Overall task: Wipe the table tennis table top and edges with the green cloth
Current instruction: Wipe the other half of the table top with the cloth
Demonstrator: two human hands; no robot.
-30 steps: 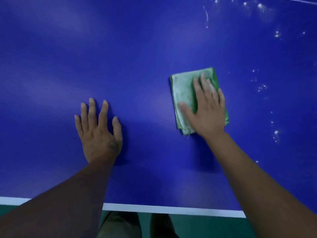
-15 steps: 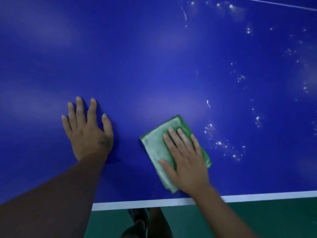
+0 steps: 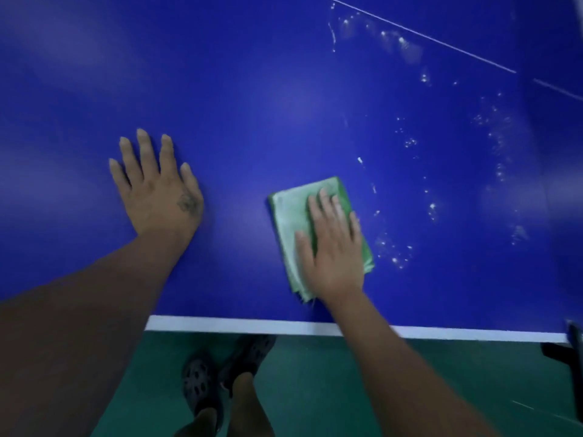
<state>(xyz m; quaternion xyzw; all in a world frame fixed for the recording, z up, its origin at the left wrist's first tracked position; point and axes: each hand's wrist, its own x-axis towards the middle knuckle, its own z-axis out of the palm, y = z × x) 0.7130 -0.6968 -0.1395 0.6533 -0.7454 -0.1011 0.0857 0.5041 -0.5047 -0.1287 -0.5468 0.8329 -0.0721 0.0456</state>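
The right hand's fingers (image 3: 318,212) lie straight and close together, flat on the green cloth (image 3: 290,222). The thumb stretches out onto the cloth's paler left part. Nothing is curled or pinched: the right hand (image 3: 334,247) only presses down. Its palm hides the near right part of the cloth, so the fold there cannot be made out. A frayed corner pokes out beside the wrist.

The cloth is folded into a rough, slightly tilted rectangle on the blue table top (image 3: 252,89).

Left of the cloth, with bare blue between, the left hand's fingers (image 3: 145,152) are spread and straight on the surface. The left hand (image 3: 161,193) lies flat and holds nothing. A dark mark (image 3: 186,201) on its back is too blurred to read.

Just right of the cloth a scatter of white specks (image 3: 394,257) begins and trails away to the far right. Whether they are drops or dust cannot be told. Far beyond the cloth a thin white line (image 3: 426,36) crosses the blue.

On the near side of the cloth runs the white edge stripe (image 3: 252,324), covered in places by both forearms. Past it is green floor (image 3: 347,389) and a pair of dark perforated shoes (image 3: 197,383), partly hidden by the legs. A dark shape (image 3: 568,348) far right of the cloth is cut off by the frame and unclear.
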